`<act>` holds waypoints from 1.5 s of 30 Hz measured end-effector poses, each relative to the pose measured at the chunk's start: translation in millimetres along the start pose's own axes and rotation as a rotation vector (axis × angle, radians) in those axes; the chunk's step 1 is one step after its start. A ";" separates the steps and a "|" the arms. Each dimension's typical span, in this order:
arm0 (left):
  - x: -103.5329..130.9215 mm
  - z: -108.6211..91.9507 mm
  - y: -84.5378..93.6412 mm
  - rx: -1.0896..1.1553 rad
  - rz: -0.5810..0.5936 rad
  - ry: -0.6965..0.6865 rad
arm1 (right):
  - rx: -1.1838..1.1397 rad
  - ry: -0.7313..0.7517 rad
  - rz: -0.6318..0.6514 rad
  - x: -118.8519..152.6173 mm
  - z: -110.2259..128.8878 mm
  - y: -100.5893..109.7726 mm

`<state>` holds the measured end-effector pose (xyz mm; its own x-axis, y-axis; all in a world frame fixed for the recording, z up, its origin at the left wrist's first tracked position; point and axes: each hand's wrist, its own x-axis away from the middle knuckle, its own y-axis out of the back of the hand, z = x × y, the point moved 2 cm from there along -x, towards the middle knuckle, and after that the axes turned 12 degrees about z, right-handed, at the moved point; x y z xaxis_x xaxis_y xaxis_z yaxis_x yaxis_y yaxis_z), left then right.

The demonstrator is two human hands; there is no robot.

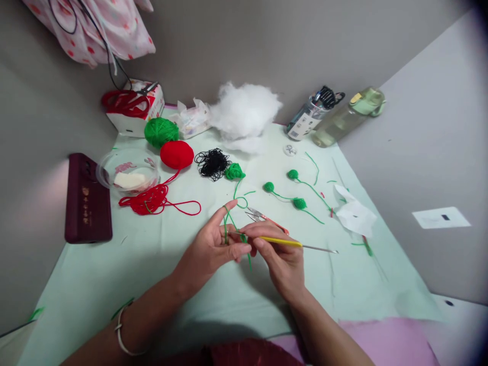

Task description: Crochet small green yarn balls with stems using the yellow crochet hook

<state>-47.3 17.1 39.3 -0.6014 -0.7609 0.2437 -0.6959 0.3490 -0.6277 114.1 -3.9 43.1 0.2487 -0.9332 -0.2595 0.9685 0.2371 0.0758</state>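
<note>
In my right hand (pixel 280 256) is a crochet hook (pixel 282 241) with a yellow grip, its far metal end pointing right. My left hand (pixel 213 247) pinches a strand of green yarn (pixel 225 223), which also loops over the raised index finger. Both hands meet over the table, and the hook's working tip lies among the yarn between the fingers, too small to make out clearly. From the left index finger the strand runs up to a small green yarn bundle (pixel 234 172). Just behind my right hand lie small orange-handled scissors (pixel 263 216), partly covered by it.
Green crocheted balls (pixel 299 203) with yarn tails lie to the right, near a white paper scrap (pixel 354 216). Behind are white stuffing (pixel 246 112), black yarn (pixel 213 163) and a red yarn ball (pixel 177 154). A phone (pixel 88 201) leans at left; a bottle (pixel 343 122) stands back right.
</note>
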 end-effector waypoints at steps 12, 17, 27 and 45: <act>1.9 6.0 -5.8 -0.041 -0.134 -0.082 | 0.490 0.185 -0.006 12.4 -2.4 -2.7; 1.0 12.1 -8.0 0.097 -0.030 -0.009 | 0.609 0.230 -0.009 17.9 -3.2 -4.8; 1.4 7.9 -1.2 0.144 0.058 0.063 | 0.165 0.078 -0.118 2.7 -1.1 6.8; 0.6 4.9 3.4 -0.001 -0.050 -0.033 | 0.159 0.071 -0.121 4.6 -0.6 10.1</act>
<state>-48.1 15.1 33.8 -0.5525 -0.7950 0.2505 -0.7252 0.3104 -0.6146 125.0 -5.6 42.1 0.1361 -0.9296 -0.3426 0.9791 0.0734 0.1899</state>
